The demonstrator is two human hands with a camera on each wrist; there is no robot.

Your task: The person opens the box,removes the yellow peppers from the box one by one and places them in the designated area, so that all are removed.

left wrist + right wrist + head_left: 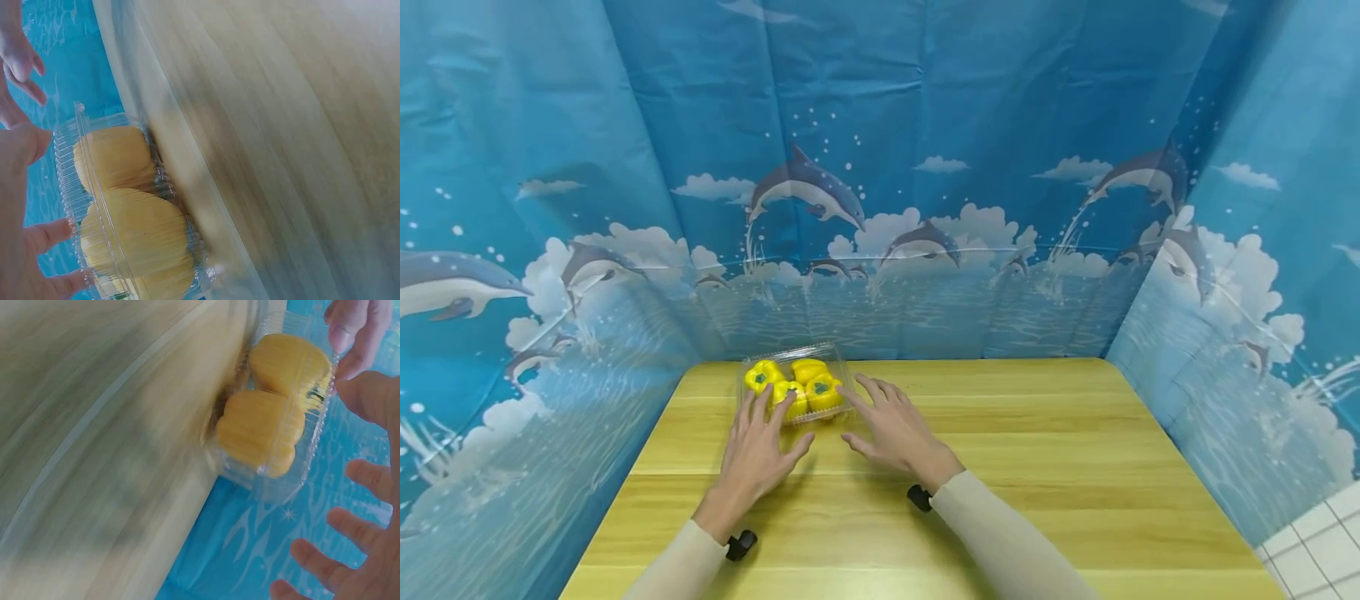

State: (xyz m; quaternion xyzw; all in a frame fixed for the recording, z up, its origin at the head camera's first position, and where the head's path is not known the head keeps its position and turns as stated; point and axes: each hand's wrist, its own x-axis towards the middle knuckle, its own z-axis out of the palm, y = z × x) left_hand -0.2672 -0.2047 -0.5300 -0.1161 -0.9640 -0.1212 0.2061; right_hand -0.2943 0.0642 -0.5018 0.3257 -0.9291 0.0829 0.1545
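A clear plastic box (780,365) with several yellow bell peppers (823,392) in it sits on the far left part of the table. My left hand (754,454) is spread at its near left, fingertips over the near edge. In the left wrist view two fingers (53,236) reach the ridged rim; whether they touch it I cannot tell. To the box's right, my right hand (895,429) has its fingers extended and spread, index fingertip beside the right wall. Neither hand grips anything. Some peppers' undersides are hidden behind the left fingers in the head view.
The wooden table (1000,467) stretches out to the right and toward me. A blue dolphin-print curtain (917,308) hangs directly behind its far edge and along both sides. Small black devices (742,545) are strapped at both wrists. White floor tiles (1318,546) show at the lower right.
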